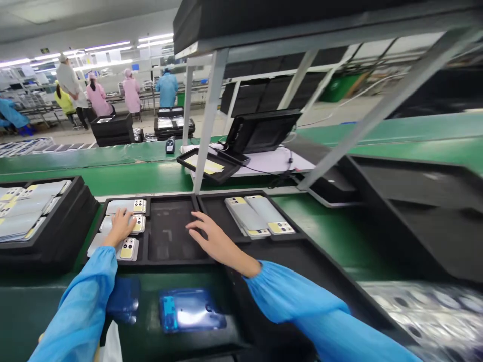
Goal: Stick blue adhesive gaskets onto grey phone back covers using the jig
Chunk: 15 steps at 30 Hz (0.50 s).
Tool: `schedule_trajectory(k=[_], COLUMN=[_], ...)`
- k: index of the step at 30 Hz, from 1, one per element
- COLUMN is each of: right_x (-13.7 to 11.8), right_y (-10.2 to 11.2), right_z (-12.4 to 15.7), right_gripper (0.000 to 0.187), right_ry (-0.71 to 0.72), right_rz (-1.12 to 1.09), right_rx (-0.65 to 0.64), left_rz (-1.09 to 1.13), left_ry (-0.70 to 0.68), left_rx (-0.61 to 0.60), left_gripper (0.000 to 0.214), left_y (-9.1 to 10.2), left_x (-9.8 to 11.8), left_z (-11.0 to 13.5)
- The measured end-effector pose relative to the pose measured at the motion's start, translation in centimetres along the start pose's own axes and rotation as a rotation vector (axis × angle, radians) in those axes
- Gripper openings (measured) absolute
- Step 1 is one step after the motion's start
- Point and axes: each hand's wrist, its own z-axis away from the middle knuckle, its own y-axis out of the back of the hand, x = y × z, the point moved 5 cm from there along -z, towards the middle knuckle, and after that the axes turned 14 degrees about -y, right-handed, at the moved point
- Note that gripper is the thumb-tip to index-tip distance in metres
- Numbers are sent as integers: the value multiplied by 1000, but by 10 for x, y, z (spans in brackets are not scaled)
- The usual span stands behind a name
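My left hand is in the left tray, its fingers bent over the middle phone back panel, partly hiding it. Another panel lies above it and a third below, all pale with yellow film by the camera rings. My right hand is held above the tray's right compartment, fingers spread and nothing in them. To its right, a second tray holds pale phone back panels in two overlapping groups.
Stacked black trays of panels stand at left. Blue film-covered panels lie near me. A metal frame rises ahead, with a monitor behind it. Clear blister trays are at lower right. Several people work in the background.
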Motion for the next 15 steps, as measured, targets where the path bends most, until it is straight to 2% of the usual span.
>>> schedule_trajectory(k=[5,9,12,15], right_x=[22,48,72,97], right_y=[62,107,124,124], right_z=[92,177,250,320], right_gripper=[32,38,39,34], right_ry=[-101,-257,-380,-471], right_rz=[1,9,8,6], right_rx=[71,300,473,664], left_rz=[-10,-3,-2,3], left_ry=[57,56,77,142], left_rx=[40,81,119,136], left_gripper=[40,37,39,51], left_y=[5,14,24,30], left_x=[-3,0,3,1], left_z=[-8,-12,-17,-19])
